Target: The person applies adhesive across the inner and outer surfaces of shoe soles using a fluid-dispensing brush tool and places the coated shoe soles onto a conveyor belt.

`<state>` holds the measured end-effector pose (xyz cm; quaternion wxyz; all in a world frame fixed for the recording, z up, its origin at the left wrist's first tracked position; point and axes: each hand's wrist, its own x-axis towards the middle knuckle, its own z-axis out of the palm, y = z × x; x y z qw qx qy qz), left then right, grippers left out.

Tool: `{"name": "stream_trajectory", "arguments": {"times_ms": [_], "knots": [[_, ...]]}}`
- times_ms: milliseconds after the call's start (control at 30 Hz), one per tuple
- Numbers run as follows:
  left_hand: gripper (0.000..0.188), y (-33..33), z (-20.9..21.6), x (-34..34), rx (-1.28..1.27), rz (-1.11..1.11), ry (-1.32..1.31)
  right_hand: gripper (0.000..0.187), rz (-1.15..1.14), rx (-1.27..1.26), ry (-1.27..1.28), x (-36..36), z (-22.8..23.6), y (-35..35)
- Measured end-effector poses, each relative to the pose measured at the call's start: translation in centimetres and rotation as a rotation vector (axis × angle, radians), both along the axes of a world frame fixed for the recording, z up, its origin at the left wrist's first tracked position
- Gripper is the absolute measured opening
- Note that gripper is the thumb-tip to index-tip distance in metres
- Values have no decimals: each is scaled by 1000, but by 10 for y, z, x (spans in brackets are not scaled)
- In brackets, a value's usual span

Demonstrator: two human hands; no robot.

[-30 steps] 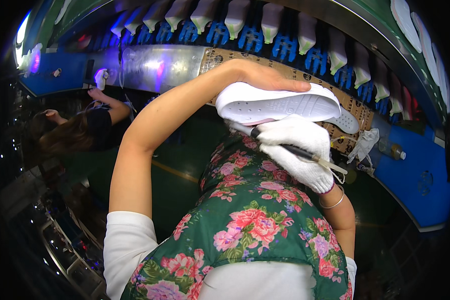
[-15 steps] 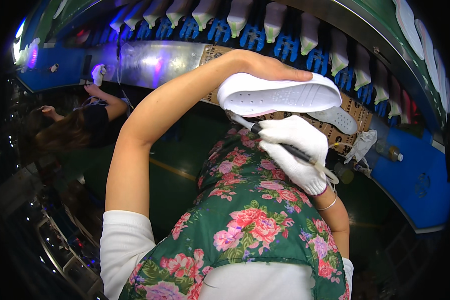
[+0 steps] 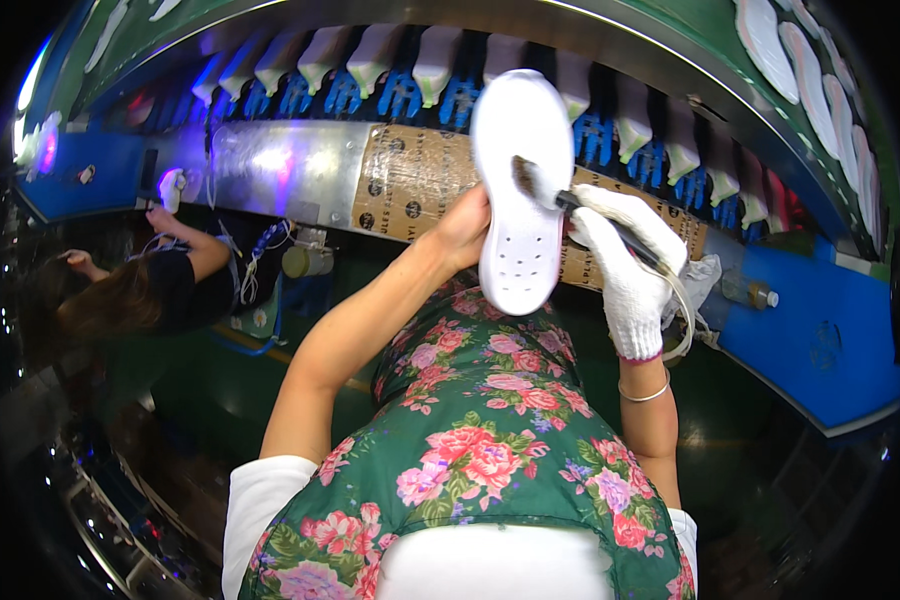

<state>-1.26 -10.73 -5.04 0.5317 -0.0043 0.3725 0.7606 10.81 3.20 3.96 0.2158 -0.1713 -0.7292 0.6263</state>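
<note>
My bare left hand (image 3: 464,226) grips the left edge of a white shoe sole (image 3: 515,220), its fingers partly hidden behind it. The sole stands lengthwise in the middle of the view, hollow inner face toward me, with small holes in its lower part. A white knitted glove covers my right hand (image 3: 632,255), which is closed around a brush (image 3: 565,199) with a dark handle. Its brown bristles rest at the sole's inner face, slightly blurred. A thin pale tube runs from the handle's rear past my wrist.
Behind the sole runs a row of pale shoe forms (image 3: 435,65) on blue clamps (image 3: 402,97). Printed cardboard (image 3: 410,180) covers the bench beside a metal plate (image 3: 290,165). A bottle (image 3: 750,291) lies at right. More soles (image 3: 808,85) sit upper right; a co-worker (image 3: 185,245) is at left.
The sole has turned from crosswise to lengthwise. My left hand has shifted from its far edge to its left side. The brush has moved from the near rim onto the inner face.
</note>
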Motion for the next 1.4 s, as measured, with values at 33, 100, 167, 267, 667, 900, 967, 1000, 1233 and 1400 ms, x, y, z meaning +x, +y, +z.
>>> {"name": "stream_trajectory", "arguments": {"times_ms": [33,100,167,267,667,900,967,1000,1233,1400], "knots": [[56,-3,-4,0,151,-16,-74,20,20,11,-34,-2,2,2],[50,-7,-2,0,353,36,-167,19,109,66,-15,-7,9,5],[54,-20,-6,0,126,-17,-94,17,190,160,-7,-8,15,7],[54,-46,-15,0,59,-90,50,14,258,232,-6,-5,14,8],[85,-50,13,33,496,206,-400,19,149,398,136,12,44,-12],[110,-14,9,56,758,167,-390,23,124,469,125,17,52,-26],[106,-14,12,56,521,232,-421,23,108,469,168,16,54,-27],[110,-14,13,55,479,221,-377,23,100,475,178,14,52,-27],[109,-8,25,62,303,257,-195,44,146,672,312,-10,49,-24],[102,-10,-18,70,478,191,-530,36,21,766,362,-20,47,-43]]}}
